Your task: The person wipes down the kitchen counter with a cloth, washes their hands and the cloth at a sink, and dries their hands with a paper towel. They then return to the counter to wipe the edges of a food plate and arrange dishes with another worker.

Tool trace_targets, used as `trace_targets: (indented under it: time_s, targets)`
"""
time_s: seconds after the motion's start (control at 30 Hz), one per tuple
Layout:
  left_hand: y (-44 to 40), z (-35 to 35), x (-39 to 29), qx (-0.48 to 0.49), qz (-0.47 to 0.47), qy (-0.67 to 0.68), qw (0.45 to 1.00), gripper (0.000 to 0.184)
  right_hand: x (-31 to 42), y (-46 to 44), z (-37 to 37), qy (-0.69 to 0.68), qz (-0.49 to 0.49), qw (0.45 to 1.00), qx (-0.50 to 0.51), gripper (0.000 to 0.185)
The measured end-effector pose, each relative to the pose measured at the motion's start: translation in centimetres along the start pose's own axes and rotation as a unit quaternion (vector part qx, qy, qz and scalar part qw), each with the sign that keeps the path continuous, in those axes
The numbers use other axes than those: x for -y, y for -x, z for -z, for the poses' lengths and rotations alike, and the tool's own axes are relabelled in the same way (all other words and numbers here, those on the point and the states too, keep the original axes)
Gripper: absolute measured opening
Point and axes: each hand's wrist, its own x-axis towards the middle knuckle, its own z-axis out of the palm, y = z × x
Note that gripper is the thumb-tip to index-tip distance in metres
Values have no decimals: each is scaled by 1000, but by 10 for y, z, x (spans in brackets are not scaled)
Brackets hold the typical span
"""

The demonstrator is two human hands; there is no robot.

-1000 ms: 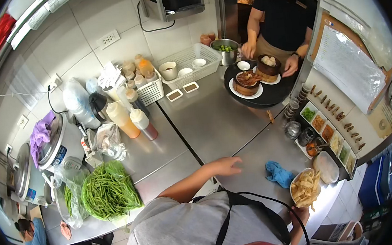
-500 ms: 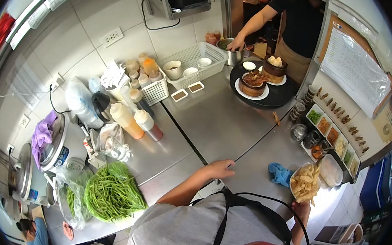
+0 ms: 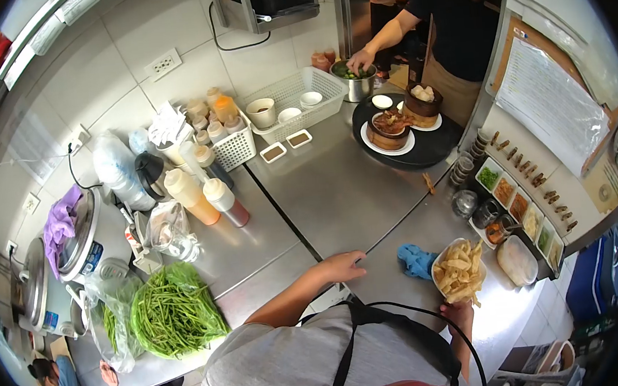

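My left hand (image 3: pixel 341 266) lies on the steel counter near the seam, fingers stretched out and nothing visible in them. At the right, my right hand (image 3: pixel 458 313) grips the near side of a white bowl (image 3: pixel 486 280) heaped with tan fried chips (image 3: pixel 458 271); part of its grip is hidden under the bowl. A crumpled blue cloth (image 3: pixel 417 261) lies against or just beside the bowl's left side. Right of the bowl sits a clear plastic container (image 3: pixel 517 261) with pale contents.
A round black tray (image 3: pixel 423 155) bears bamboo steamers (image 3: pixel 388 134). Beyond it, a co-worker's hand (image 3: pixel 364 60) reaches into a metal pot (image 3: pixel 358 86). Condiment tubs (image 3: pixel 518 208) line the right; squeeze bottles (image 3: pixel 226 202) and bagged green beans (image 3: pixel 176 307) stand left.
The bowl of chips in my right hand has moved left and away from me, apart from the plastic container. The blue cloth has shifted the same way. My left hand stays put.
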Motion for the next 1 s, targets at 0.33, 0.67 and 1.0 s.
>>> trace_targets:
  time_s: [0.33,0.67,1.0]
  targets:
    - [-35,-17,-22,-33,-110,-74,991,55,-6,-14,-22,-97,46,994,20,34]
    - [-130,-111,-53,-65,-238,-253,935,61,5,-21,5,-25,150,988,-6,30]
    - [-131,-22,-31,-285,-162,12,945,31,28,-4,-5,-53,80,991,-92,42]
